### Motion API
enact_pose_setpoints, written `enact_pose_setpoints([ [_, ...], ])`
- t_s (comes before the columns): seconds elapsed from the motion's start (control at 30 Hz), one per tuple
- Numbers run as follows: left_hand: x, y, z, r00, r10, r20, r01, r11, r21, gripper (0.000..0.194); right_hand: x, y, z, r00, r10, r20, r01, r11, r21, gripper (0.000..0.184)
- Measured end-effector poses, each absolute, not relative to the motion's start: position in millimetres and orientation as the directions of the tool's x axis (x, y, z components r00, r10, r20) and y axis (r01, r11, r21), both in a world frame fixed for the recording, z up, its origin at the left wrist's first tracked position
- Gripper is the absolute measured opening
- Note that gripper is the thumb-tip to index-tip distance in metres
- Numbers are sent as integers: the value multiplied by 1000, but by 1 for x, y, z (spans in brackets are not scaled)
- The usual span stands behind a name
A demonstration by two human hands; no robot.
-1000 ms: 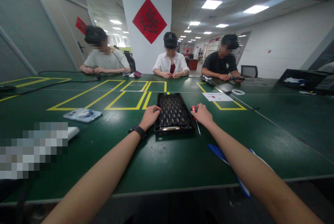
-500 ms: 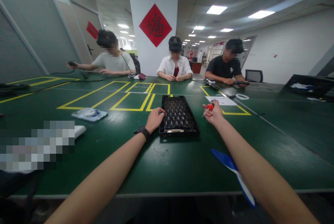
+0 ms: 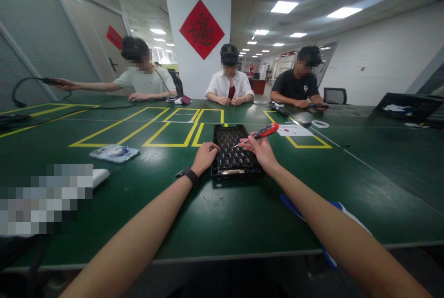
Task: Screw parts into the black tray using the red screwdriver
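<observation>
A black rectangular plastic case (image 3: 236, 174) with a ridged, gridded inside lies on the green table in front of me. My left hand (image 3: 206, 157) rests against its left edge, fingers curled on the rim. In my right hand (image 3: 262, 152) is a screwdriver (image 3: 265, 131) with a red and black handle, pinched near the shaft. The handle points up to the right, and the metal shaft slants down left over the inside of the case. Whether its tip touches anything cannot be made out.
A phone-shaped item in a patterned case (image 3: 114, 153) lies to the left. Under my right forearm is a blue and white item (image 3: 342, 207). A printed sheet (image 3: 294, 130) and a white ring (image 3: 319, 124) lie beyond. Three people sit across the table, one person's arm (image 3: 93, 85) stretched left holding a cable.
My right hand has picked the screwdriver up from the table, turned it and brought it left over the case. My left hand stays at the case. A person opposite has reached out left.
</observation>
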State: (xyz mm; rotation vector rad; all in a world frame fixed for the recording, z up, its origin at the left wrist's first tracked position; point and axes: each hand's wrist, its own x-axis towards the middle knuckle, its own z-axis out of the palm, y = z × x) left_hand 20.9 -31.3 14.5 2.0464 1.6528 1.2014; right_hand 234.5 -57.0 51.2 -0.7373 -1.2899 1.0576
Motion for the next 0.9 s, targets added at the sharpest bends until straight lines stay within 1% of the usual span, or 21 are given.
enact_pose_setpoints([
  [0.23,21,-30,13,23,894,447,707,-331,625,22,232,-57,47,-145,883,446,-54,443,-895,30],
  [0.37,21,-32,13,21,874,486,707,-357,611,21,231,-59,49,-162,875,457,-30,458,-888,28],
  [0.47,21,-34,15,43,838,544,709,-409,575,18,231,-58,49,-175,878,445,-26,448,-894,26],
  [0.57,22,-39,20,126,778,616,699,-510,501,17,233,-57,48,-158,889,430,-66,425,-903,27],
  [0.63,23,-43,25,216,748,628,662,-585,469,17,233,-56,48,-117,898,425,-130,411,-902,28],
  [0.73,24,-48,31,276,777,566,619,-594,514,19,235,-57,50,-65,916,396,-234,372,-898,28],
  [0.8,25,-50,32,261,810,525,611,-560,560,24,235,-58,52,-50,926,373,-292,344,-893,27],
  [0.9,25,-50,32,249,828,502,568,-545,617,32,236,-60,55,-50,933,357,-351,318,-881,25],
])
